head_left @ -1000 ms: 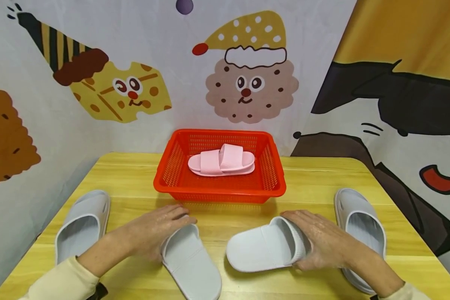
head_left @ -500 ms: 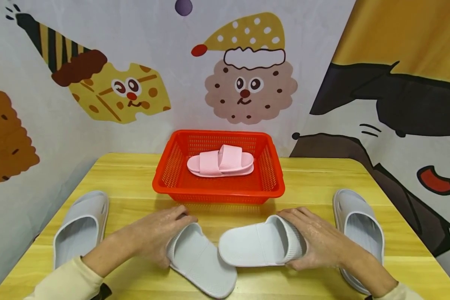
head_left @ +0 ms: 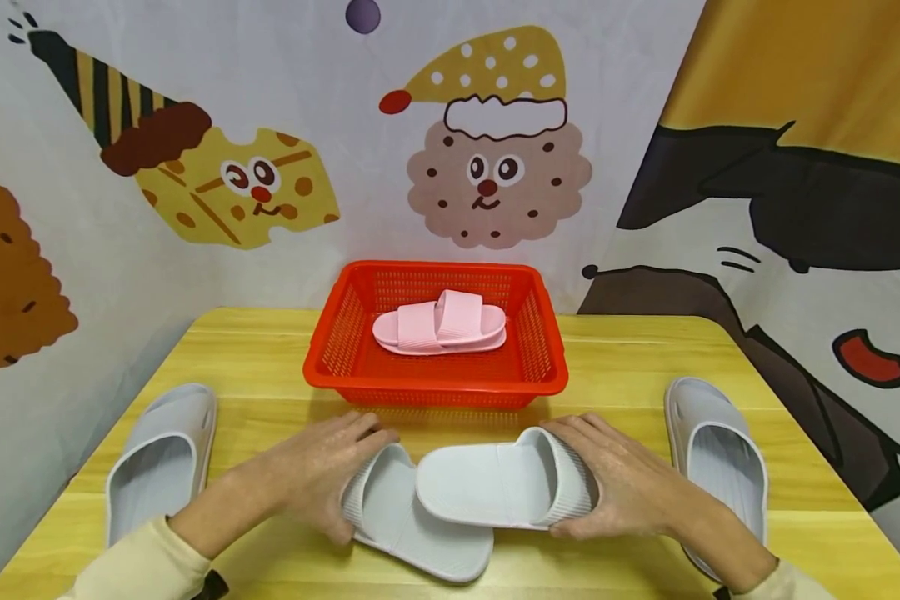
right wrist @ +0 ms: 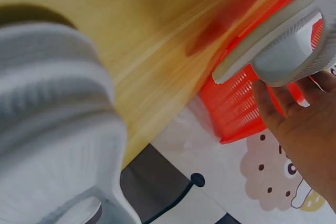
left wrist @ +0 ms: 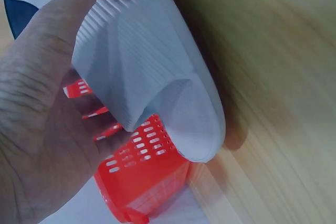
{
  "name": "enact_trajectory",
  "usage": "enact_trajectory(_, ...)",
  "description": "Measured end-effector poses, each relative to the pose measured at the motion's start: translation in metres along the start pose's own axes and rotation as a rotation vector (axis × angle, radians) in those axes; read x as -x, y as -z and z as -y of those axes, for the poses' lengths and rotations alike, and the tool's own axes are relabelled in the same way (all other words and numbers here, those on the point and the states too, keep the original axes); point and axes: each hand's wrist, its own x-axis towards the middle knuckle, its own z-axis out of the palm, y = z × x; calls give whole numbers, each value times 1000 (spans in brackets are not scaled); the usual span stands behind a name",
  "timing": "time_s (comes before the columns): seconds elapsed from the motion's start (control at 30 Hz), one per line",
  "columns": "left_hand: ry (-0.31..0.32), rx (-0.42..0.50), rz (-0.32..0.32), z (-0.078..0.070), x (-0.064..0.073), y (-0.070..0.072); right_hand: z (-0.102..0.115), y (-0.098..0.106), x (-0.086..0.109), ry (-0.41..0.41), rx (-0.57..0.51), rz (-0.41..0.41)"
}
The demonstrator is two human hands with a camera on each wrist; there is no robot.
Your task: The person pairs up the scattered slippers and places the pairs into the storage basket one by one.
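Observation:
In the head view my left hand [head_left: 318,479] grips a light grey slide slipper [head_left: 431,537] round its ridged strap. The left wrist view shows the thumb on that strap [left wrist: 126,51], with other fingers at its far edge. My right hand [head_left: 611,483] holds a matching slide slipper [head_left: 465,483] by its strap, toe end toward me-right and its sole end pointing left. This right slipper overlaps the left one's footbed from above; whether they touch is unclear. In the right wrist view the fingers [right wrist: 270,106] lie along the strap, and the thumb is out of sight.
A red plastic basket [head_left: 435,396] with a pink pair of slippers [head_left: 442,323] inside stands at the back of the wooden table [head_left: 630,358]. A grey closed-toe slipper [head_left: 165,425] lies at the left edge, another [head_left: 716,425] at the right. Printed cloth [head_left: 390,167] hangs behind.
Both slides have come together: the right one moved left, and the left one turned, its free end swinging right and away from me. They now overlap in the head view.

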Motion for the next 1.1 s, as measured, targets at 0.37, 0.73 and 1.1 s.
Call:
enact_trajectory(0.37, -47, -10, -96, 0, -4, -4, 6, 2, -11, 27, 35, -14)
enact_trajectory(0.73, -63, -38, -131, -6, -8, -6, 11, -1, -19, 86, 77, -75)
enact_trajectory(1.1, -66, -83, -134, -9, -13, -5, 17, 0, -24, 73, 62, -77)
